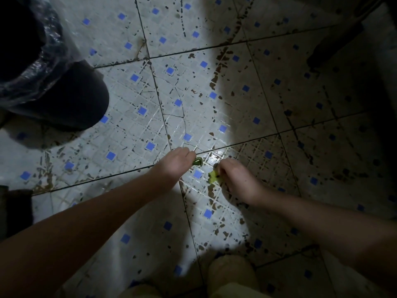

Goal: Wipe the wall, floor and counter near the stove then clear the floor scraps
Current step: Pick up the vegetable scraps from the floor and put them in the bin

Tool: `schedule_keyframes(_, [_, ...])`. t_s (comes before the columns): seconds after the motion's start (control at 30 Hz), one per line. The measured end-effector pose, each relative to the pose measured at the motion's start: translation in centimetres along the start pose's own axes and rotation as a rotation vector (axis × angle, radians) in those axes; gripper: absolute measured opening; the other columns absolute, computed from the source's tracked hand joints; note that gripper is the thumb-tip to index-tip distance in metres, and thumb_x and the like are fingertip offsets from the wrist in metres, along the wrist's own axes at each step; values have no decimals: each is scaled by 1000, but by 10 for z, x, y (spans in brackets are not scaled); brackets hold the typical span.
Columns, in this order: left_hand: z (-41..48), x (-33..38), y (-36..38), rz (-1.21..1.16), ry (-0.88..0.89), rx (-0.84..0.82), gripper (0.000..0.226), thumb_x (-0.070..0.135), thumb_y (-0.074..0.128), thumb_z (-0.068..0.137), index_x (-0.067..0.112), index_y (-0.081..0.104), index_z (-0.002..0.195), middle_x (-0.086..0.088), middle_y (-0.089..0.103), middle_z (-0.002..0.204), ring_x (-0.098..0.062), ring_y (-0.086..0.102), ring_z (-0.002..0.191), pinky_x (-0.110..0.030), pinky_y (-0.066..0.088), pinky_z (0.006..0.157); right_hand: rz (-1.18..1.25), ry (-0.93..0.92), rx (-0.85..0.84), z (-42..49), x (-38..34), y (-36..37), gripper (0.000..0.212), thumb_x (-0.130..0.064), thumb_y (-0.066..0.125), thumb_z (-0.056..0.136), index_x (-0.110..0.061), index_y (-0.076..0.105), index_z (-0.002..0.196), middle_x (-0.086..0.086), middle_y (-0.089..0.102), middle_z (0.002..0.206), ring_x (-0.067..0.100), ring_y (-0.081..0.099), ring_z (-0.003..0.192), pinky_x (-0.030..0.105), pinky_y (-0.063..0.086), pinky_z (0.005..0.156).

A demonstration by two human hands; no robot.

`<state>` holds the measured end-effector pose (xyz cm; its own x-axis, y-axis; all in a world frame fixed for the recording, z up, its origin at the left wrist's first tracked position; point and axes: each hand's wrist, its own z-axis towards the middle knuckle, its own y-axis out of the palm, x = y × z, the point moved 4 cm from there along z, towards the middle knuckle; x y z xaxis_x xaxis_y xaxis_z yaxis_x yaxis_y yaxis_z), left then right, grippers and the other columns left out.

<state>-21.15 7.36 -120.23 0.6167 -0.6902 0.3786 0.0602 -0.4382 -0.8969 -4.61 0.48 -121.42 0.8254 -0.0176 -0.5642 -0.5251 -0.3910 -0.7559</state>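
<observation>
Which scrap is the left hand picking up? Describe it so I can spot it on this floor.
Start at the white tiled floor with small blue squares and find the bright wet patch near the middle. At the left hand fingertips there lies a dark green curled vegetable scrap. The scrap at the right hand is a pale yellow-green leafy piece instead.

The floor (133, 117) under me is glazed ceramic tile — glossy where the light hits, cracked in thin lines and flecked with dull brown grime. The bin (71, 97) at upper left looks like dark matt plastic, lined with a thin, crinkled, shiny plastic bag (43, 67). The scraps I pinch — one dark green (198, 161), one yellow-green (213, 177) — look soft, leafy and damp.
</observation>
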Motion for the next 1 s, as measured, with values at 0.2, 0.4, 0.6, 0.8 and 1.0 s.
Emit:
schedule_keyframes(0.2, [6, -13, -11, -104, -215, -19, 28, -2, 43, 93, 11, 50, 117, -7, 53, 107, -18, 48, 94, -34, 47, 86, 32, 51, 122, 13, 6, -18, 37, 15, 44, 80, -22, 46, 87, -3, 51, 92, 13, 47, 84, 28, 42, 69])
schedule_keyframes(0.4, [-1, -14, -11, -165, -256, -21, 28, 3, 42, 96, 12, 50, 122, -5, 54, 109, -16, 49, 96, -31, 46, 88, -28, 82, 108, 22, 11, -20, 34, 6, 47, 85, -20, 50, 106, 2, 53, 105, 16, 50, 92, 30, 47, 80])
schedule_keyframes(0.6, [1, 2, -5, -78, -186, -83, 24, -1, 44, 96, 10, 50, 116, -7, 51, 112, -18, 47, 98, -27, 43, 83, -161, 144, 26, 25, 18, -22, 41, 7, 58, 78, -17, 53, 110, 4, 48, 115, 18, 49, 102, 32, 47, 89])
schedule_keyframes(0.8, [2, 3, -2, 9, -179, -103, 20, 0, 47, 95, 8, 50, 113, -7, 49, 115, -19, 46, 102, -29, 44, 86, -300, 72, 22, 28, 14, -21, 17, -3, 55, 86, -5, 56, 103, 15, 51, 106, 31, 51, 94, 35, 40, 74])
schedule_keyframes(1.0, [3, 9, 5, 195, -121, -142, 30, -12, 47, 85, 8, 48, 108, -9, 47, 111, -19, 45, 96, -26, 36, 74, -497, 12, -16, 20, 11, -21, 32, 5, 64, 70, -10, 57, 98, 11, 54, 102, 23, 50, 89, 27, 34, 68])
